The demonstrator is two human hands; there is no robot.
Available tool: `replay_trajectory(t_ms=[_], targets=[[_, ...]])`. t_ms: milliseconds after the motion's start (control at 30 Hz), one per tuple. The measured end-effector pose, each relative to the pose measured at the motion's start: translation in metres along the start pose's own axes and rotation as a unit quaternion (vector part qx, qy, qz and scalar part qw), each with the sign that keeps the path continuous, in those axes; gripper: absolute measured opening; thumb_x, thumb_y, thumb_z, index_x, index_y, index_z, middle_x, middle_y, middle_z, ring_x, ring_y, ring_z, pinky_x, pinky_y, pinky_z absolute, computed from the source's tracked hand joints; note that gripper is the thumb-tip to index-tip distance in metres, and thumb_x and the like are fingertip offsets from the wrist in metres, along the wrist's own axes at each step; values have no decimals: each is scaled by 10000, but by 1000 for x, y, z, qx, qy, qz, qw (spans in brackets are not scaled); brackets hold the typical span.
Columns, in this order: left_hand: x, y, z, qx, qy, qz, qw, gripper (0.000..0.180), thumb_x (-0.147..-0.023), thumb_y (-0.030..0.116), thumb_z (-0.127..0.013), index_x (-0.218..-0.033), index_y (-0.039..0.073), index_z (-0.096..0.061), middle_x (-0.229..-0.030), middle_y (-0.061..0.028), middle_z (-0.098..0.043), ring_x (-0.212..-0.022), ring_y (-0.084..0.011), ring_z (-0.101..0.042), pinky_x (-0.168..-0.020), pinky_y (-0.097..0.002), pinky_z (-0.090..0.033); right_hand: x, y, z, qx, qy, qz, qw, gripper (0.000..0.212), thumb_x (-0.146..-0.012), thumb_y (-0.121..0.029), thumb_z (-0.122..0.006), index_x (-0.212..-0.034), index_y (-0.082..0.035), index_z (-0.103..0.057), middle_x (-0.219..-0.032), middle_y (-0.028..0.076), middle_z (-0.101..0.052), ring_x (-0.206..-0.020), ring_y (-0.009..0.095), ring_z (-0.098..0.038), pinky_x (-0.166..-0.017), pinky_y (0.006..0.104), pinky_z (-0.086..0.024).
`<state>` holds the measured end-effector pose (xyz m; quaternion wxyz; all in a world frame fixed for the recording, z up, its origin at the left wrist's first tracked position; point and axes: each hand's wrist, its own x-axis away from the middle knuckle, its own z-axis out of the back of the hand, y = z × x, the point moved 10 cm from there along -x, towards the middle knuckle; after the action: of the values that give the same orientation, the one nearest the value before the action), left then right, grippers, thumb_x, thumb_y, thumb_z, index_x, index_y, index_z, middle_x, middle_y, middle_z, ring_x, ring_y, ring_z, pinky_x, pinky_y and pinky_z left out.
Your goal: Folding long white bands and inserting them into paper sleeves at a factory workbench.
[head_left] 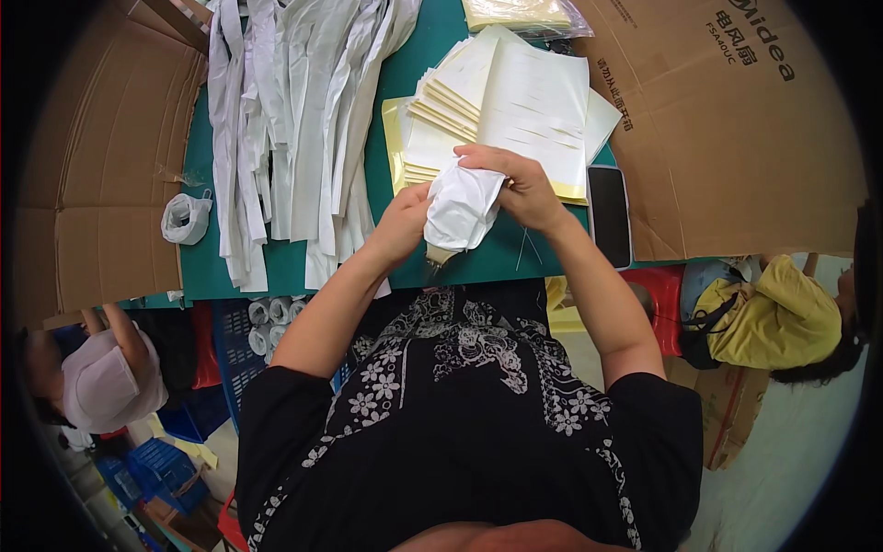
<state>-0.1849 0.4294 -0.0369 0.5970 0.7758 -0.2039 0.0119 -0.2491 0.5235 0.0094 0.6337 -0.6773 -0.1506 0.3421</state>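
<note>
White fabric piece bunched between both hands just above the near edge of the green table, at about 12 o'clock from the torso; long axis running from 1 o'clock down to 7 o'clock, with a tan, stick-like end poking out at the lower tip. Right hand draped over the upper end from 2 o'clock, fingers curled closed around the cloth, clearly the nearer and firmer grip. Left hand pressed against the side at 9 o'clock, fingers pinched on the fabric, so both hands close together and clamped on the same bundle, nothing else held. Directly beyond, at 12 o'clock, a fanned stack of white and pale yellow sheets, touching nothing in the hands. At 3 o'clock, a dark phone lying flat near the table's right edge, beside a big brown cardboard box. At 10 to 11 o'clock, a heap of long white fabric strips spread across the table, and further at 9 o'clock a small knotted white bag by more cardboard. Below the table at 7 o'clock, blue crate with rolled white pieces; other people seated at far left and far right, hands apart from this work
</note>
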Motion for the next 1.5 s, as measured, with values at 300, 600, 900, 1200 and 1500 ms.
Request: replay_trajectory(t_ms=[300, 600, 900, 1200, 1500], targets=[[10, 9, -10, -77, 84, -105, 988, 366, -938, 276, -463, -1154, -17, -500, -1077, -124, -555, -981, -231, -530, -896, -339, -387, 4, -49, 6, 399, 64, 122, 907, 472, -716, 33, -627, -1166, -55, -515, -1207, 150, -538, -1086, 266, -547, -915, 311, -427], [21, 14, -38, -149, 130, -242, 950, 475, -971, 267, -347, -1335, -27, -268, -1212, -163, -431, -1144, -265, -414, -973, -339, -321, 72, -36, -33, 291, 202, 34, 935, 413, -888, -229, -530, -1135, 88, -435, -1275, 246, -397, -1207, 427, -350, -1007, 454, -291], [0, -17, -51, 44, 103, -95, 989, 524, -987, 407, -227, -1308, -1, -298, -1262, -126, -426, -1181, -210, -415, -988, -317, -326, 86, -39, -26, 406, 133, 49, 903, 377, -788, -188, -645, -1034, 44, -478, -1102, 213, -488, -1176, 418, -399, -976, 494, -325], [-97, 52, -89, -570, -3, -277, 773, 114, -808, 131, -597, -864, 51, -656, -817, -94, -613, -820, -278, -569, -739, -353, -464, 110, -58, 154, -27, 420, 35, 906, 346, -980, -184, -375, -1259, 20, -405, -1209, 112, -518, -1078, 173, -514, -945, 308, -388], [-137, 19, -98, -628, -28, -182, 756, 107, -709, 141, -658, -734, 42, -624, -852, -134, -575, -838, -300, -571, -736, -390, -483, 54, -14, 165, -24, 301, -39, 952, 361, -961, -264, -449, -1188, 15, -475, -1111, 65, -570, -1011, 123, -526, -902, 269, -396]])
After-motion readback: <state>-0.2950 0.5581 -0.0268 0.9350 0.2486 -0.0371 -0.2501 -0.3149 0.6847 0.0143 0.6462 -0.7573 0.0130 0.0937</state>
